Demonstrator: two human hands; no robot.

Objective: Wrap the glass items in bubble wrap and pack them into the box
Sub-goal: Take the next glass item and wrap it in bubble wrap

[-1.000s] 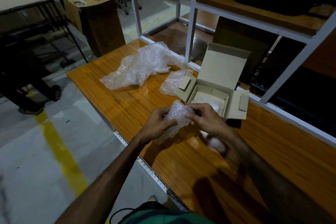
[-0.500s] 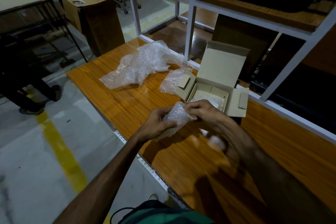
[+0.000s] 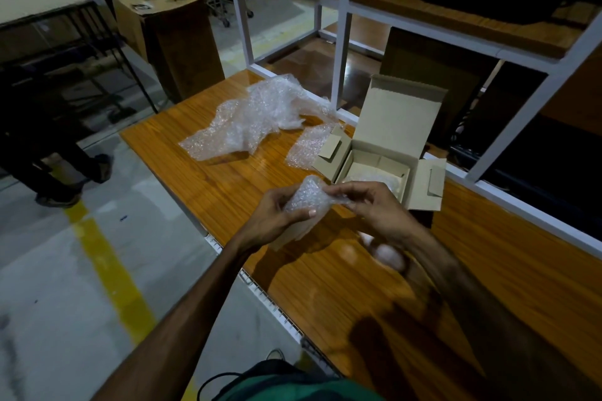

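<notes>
While 2 hands (image 3: 277,215) grip: 1 bundle (image 3: 309,197)

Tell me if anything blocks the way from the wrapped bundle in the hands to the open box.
Nothing visible does. The bundle, held by the left hand and right hand, is just in front of the box, whose lid stands open; something wrapped already lies inside.

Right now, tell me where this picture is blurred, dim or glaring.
Head view: dim overall, shelving nearly black; right forearm motion-smeared; glare patches on the table near it; wide-angle bends the frame edges; wrapped bundle reasonably sharp.
</notes>
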